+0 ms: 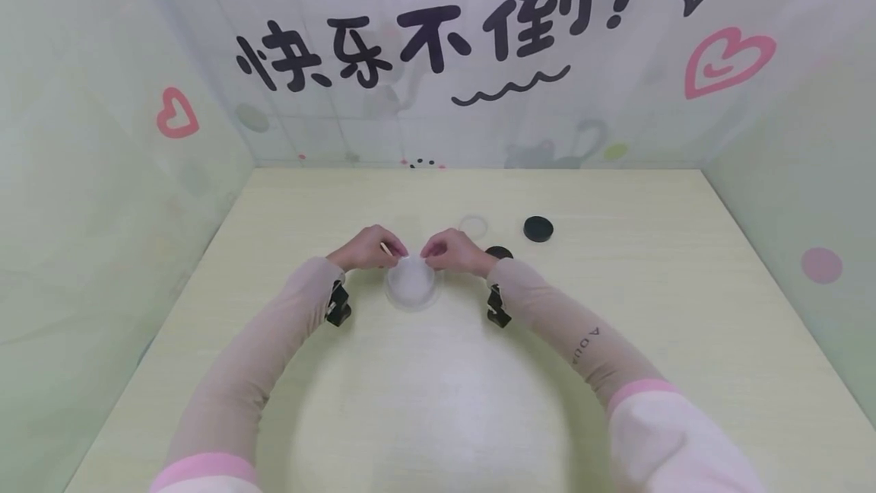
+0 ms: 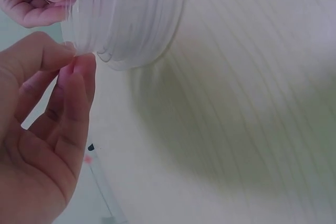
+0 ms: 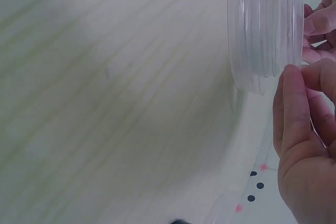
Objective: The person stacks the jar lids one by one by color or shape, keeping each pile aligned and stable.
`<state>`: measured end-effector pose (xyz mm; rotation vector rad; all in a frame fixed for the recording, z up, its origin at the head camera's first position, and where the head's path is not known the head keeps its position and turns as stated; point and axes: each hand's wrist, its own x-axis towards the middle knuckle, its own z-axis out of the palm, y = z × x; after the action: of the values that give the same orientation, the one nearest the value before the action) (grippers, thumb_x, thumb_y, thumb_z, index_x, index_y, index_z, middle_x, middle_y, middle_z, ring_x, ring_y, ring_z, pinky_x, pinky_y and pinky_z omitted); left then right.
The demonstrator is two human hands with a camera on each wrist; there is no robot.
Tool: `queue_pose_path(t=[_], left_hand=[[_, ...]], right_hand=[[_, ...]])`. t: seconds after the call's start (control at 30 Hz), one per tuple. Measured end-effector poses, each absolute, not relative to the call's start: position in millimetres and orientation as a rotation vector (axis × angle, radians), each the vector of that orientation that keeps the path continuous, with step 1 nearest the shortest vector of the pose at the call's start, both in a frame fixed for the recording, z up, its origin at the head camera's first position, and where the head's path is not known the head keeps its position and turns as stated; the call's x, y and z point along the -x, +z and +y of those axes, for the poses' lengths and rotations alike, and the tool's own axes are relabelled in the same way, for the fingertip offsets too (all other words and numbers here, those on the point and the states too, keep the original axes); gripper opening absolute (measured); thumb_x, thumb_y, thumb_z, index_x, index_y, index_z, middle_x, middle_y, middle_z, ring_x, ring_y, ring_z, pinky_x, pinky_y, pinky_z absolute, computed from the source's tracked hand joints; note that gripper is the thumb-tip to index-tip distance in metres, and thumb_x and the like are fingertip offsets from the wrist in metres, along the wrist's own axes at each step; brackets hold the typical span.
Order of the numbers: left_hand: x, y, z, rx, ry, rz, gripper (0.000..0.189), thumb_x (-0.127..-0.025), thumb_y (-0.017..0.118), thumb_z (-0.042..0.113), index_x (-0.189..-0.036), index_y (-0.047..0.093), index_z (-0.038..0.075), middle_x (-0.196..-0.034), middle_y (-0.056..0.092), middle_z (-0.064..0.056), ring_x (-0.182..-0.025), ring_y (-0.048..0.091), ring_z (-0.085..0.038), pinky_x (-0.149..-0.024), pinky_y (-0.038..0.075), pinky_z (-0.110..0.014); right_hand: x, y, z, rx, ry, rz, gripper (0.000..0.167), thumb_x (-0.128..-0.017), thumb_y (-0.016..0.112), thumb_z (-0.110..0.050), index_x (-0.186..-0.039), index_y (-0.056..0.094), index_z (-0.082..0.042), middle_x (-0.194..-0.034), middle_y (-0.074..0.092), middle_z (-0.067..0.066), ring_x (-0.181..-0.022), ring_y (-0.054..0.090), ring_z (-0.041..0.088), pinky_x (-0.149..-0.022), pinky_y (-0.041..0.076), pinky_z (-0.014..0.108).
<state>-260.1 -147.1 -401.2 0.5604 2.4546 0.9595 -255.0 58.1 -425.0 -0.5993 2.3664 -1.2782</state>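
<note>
A clear round plastic container [image 1: 411, 284] with ridged walls stands on the table between both hands. My left hand [image 1: 372, 248] pinches its top edge on the far left side with thumb and fingertips; the left wrist view shows this hand [image 2: 47, 108] close up against the ridged plastic [image 2: 136, 19]. On the far right side my right hand [image 1: 455, 251] pinches the same edge, and in the right wrist view its thumb and fingers [image 3: 296, 103] meet at the rim of the container [image 3: 262, 30]. The container's inside cannot be made out.
Beyond the right hand lies a thin clear ring [image 1: 472, 227]. One black round lid [image 1: 538, 229] rests to its right. Another black lid [image 1: 499, 252] is partly hidden behind the right wrist. Printed fabric walls [image 1: 438, 120] border the pale wooden table [image 1: 438, 402].
</note>
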Motion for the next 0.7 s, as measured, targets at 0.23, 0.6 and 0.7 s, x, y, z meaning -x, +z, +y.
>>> queue_pose_path(t=[0.23, 0.6, 0.7], left_hand=[[260.0, -406.0, -147.9, -0.548, 0.960, 2.460, 0.019, -0.078, 0.061, -0.001, -0.097, 0.066, -0.001, -0.090, 0.063, -0.011, -0.079, 0.056, -0.020, -0.063, 0.049, -0.026], [259.6, -410.5, -149.4, -0.520, 0.993, 2.466, 0.020, -0.079, 0.060, 0.000, -0.098, 0.065, -0.001, -0.091, 0.063, -0.012, -0.080, 0.056, -0.021, -0.062, 0.049, -0.026], [258.0, -410.4, -149.1, -0.502, 1.017, 2.458, 0.020, -0.080, 0.059, 0.000, -0.099, 0.064, -0.002, -0.092, 0.062, -0.013, -0.079, 0.056, -0.020, -0.061, 0.049, -0.026]], right_hand=[[257.3, -430.6, 57.0, 0.566, -1.284, 2.356, 0.014, -0.079, 0.062, -0.001, -0.092, 0.065, 0.000, -0.084, 0.065, 0.008, -0.073, 0.060, 0.014, -0.065, 0.050, 0.023], [256.0, -430.5, 55.8, 0.559, -1.307, 2.362, 0.015, -0.080, 0.061, -0.001, -0.094, 0.065, 0.002, -0.086, 0.065, 0.010, -0.072, 0.059, 0.015, -0.065, 0.050, 0.023], [254.6, -429.7, 55.6, 0.547, -1.312, 2.364, 0.015, -0.081, 0.061, -0.001, -0.095, 0.064, 0.002, -0.089, 0.065, 0.011, -0.074, 0.060, 0.015, -0.066, 0.050, 0.023]])
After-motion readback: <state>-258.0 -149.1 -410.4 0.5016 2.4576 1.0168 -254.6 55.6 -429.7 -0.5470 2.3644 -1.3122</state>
